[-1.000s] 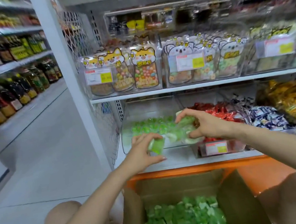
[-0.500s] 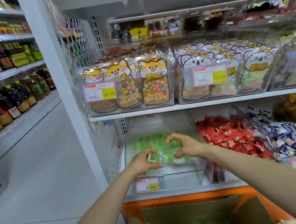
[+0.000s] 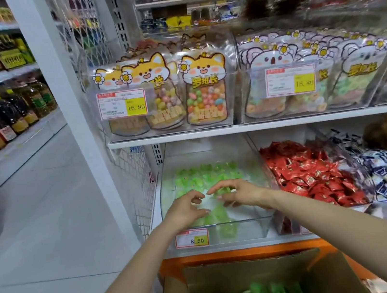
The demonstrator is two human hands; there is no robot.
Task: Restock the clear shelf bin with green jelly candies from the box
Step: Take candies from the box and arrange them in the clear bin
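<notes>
L hand [image 3: 185, 211] & R hand [image 3: 236, 192], both loosely curled, empty, over one clear plastic shelf bin [image 3: 246, 230]. Green jelly candies [image 3: 204, 172] blurred, uncountable; one brown cardboard box [image 3: 233, 274] cut off at bottom.

Bright, even light is filling the shop, making almost no shadows. The upper clear bins [image 3: 233, 69] are shining a bit. The edges are bending and looking blurry.

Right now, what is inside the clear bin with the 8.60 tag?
Green candies lie heaped toward the back of the bin, with a few near the front wall. The left hand and right hand cover the middle, so that part cannot be seen.
</notes>
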